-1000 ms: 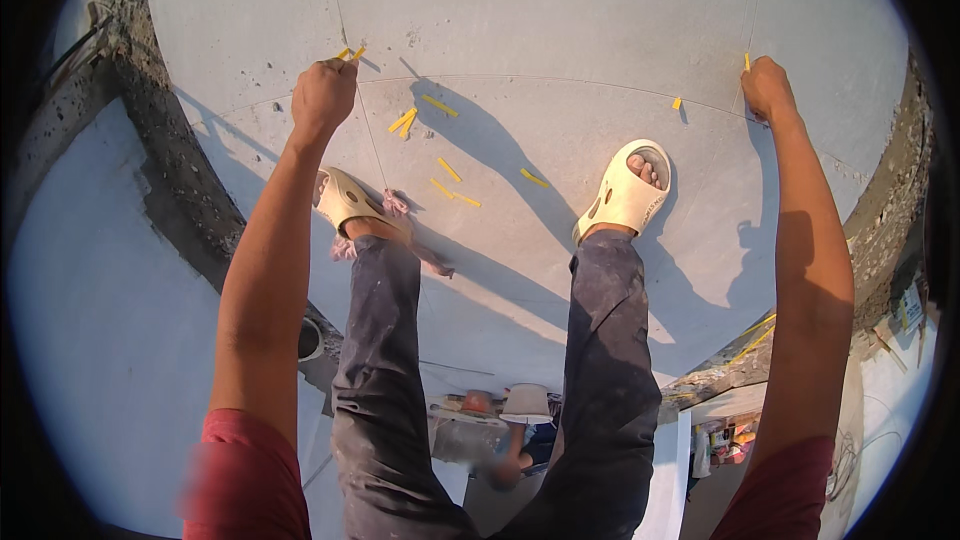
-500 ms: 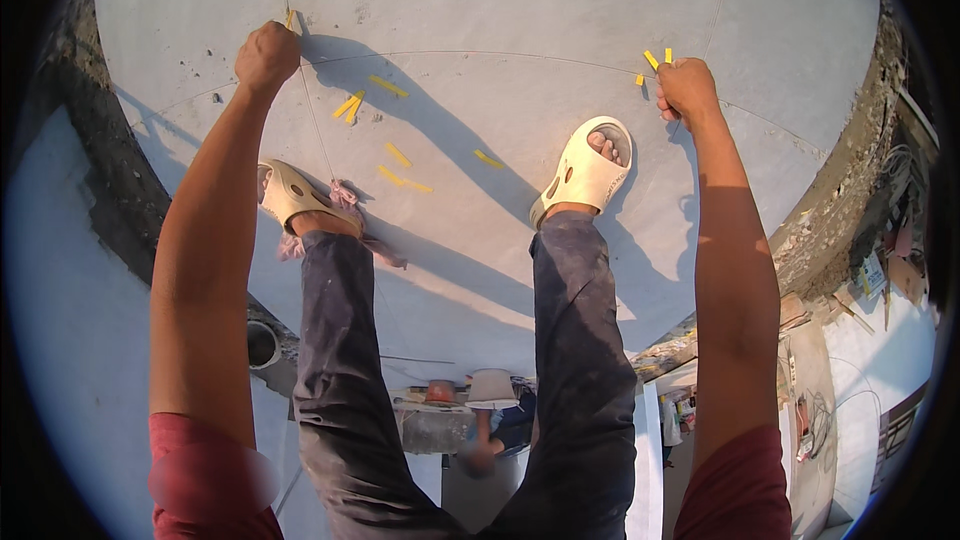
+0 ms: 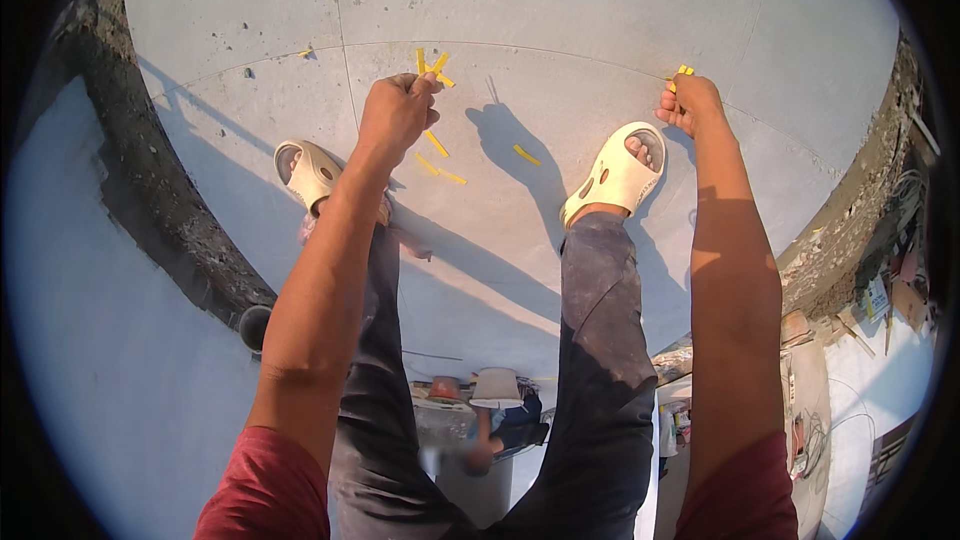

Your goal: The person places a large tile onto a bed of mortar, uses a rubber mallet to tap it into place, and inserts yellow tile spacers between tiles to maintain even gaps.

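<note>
We see the left hand (image 3: 393,118) closed on a small bunch of yellow strips (image 3: 421,59), which fan out past its fingertips above the grey floor tiles (image 3: 600,0). The right hand (image 3: 692,104) pinches a yellow piece (image 3: 684,71) near a joint line; we cannot tell whether it is one strip or more. Loose strips (image 3: 526,154) lie on the tiles between the cream sandals (image 3: 604,180). Along the outer side of the right one we make out dark marks, too small for us to read. At far right we spot a printed sheet (image 3: 876,298) among clutter, its print also unreadable.
</note>
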`<state>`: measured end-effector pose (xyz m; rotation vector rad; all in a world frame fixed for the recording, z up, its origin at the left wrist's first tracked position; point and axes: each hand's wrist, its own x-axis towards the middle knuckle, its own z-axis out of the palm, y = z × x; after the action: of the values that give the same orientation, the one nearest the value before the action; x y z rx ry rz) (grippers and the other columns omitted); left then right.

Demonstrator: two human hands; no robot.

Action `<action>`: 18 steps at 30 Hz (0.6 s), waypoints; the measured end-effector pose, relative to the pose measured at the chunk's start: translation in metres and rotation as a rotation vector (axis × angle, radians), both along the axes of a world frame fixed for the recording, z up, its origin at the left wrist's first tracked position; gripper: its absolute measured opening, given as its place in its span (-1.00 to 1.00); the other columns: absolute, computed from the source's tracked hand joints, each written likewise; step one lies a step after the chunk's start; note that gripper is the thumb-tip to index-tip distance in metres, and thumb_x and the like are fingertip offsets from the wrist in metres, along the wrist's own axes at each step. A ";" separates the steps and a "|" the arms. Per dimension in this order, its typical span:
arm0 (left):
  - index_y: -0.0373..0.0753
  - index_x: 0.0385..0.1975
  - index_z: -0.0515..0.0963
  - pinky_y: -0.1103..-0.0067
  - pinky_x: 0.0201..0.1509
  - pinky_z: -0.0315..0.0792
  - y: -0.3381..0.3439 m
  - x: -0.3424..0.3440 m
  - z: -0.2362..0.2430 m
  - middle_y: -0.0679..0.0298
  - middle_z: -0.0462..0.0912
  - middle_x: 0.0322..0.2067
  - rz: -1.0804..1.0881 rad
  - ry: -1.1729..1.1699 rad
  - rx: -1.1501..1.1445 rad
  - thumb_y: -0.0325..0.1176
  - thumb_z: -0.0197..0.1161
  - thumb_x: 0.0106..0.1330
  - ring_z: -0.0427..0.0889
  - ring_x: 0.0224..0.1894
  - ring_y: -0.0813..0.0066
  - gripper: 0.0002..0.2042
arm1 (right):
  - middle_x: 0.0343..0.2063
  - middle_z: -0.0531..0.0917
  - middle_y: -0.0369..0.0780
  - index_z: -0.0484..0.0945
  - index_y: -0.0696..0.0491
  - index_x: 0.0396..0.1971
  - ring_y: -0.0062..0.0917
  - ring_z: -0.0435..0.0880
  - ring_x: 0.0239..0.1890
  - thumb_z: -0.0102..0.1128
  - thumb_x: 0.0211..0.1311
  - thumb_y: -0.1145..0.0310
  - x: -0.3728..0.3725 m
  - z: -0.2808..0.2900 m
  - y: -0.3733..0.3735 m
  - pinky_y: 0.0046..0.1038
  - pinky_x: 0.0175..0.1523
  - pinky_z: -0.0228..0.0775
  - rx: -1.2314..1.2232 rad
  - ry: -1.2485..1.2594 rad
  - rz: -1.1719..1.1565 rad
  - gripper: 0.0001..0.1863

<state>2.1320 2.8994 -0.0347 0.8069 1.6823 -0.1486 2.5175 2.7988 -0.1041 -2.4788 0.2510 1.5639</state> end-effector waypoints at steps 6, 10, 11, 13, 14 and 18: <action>-0.40 -0.18 0.60 0.56 -0.31 0.59 -0.075 0.066 -0.009 0.23 0.60 -0.43 0.306 -0.215 -0.234 -0.24 0.17 0.49 0.63 -0.46 0.51 -0.72 | -0.54 0.52 -0.27 0.48 0.13 -0.37 -0.62 0.47 -0.61 0.01 0.44 0.26 -0.056 0.044 -0.002 -0.47 -0.49 0.44 0.212 -0.001 0.096 -0.74; -0.42 -0.15 0.57 0.56 -0.30 0.60 -0.083 0.081 -0.009 0.19 0.61 -0.43 0.259 -0.206 -0.220 -0.25 0.06 0.53 0.65 -0.45 0.48 -0.70 | -0.48 0.56 -0.21 0.48 0.17 -0.30 -0.54 0.54 -0.55 -0.07 0.48 0.26 -0.046 0.041 -0.008 -0.44 -0.43 0.52 0.102 -0.260 -0.092 -0.72; -0.43 -0.15 0.56 0.56 -0.30 0.60 -0.077 0.083 -0.009 0.19 0.61 -0.43 0.188 -0.194 -0.182 -0.25 0.04 0.53 0.65 -0.45 0.48 -0.69 | -0.47 0.56 -0.19 0.48 0.18 -0.27 -0.51 0.56 -0.53 -0.09 0.50 0.26 -0.035 0.036 -0.011 -0.43 -0.41 0.55 0.044 -0.222 -0.134 -0.72; -0.46 -0.15 0.55 0.57 -0.28 0.61 -0.069 0.077 -0.018 0.17 0.61 -0.42 0.101 -0.158 -0.095 -0.24 0.02 0.54 0.66 -0.44 0.48 -0.66 | -0.45 0.56 -0.17 0.46 0.20 -0.20 -0.46 0.60 -0.48 -0.12 0.53 0.28 -0.022 0.023 -0.012 -0.40 -0.37 0.60 0.012 -0.118 -0.263 -0.72; -0.46 -0.14 0.55 0.57 -0.28 0.61 -0.065 0.074 -0.021 0.17 0.61 -0.42 0.107 -0.156 -0.093 -0.23 0.01 0.55 0.66 -0.44 0.48 -0.66 | -0.44 0.56 -0.16 0.45 0.20 -0.16 -0.45 0.61 -0.47 -0.13 0.53 0.29 -0.018 0.013 -0.010 -0.38 -0.35 0.62 0.035 -0.053 -0.350 -0.73; -0.47 -0.12 0.55 0.56 -0.28 0.61 -0.058 0.072 -0.019 0.16 0.62 -0.40 0.117 -0.140 -0.096 -0.21 0.00 0.56 0.66 -0.44 0.47 -0.64 | -0.36 0.53 -0.09 0.39 0.27 -0.07 -0.42 0.61 -0.39 -0.13 0.53 0.42 -0.029 -0.004 0.000 -0.28 -0.25 0.67 0.072 -0.039 -0.594 -0.79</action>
<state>2.2037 2.8411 -0.0542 0.6312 1.5731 -0.0891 2.4888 2.7984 -0.1077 -2.0973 0.8194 1.2414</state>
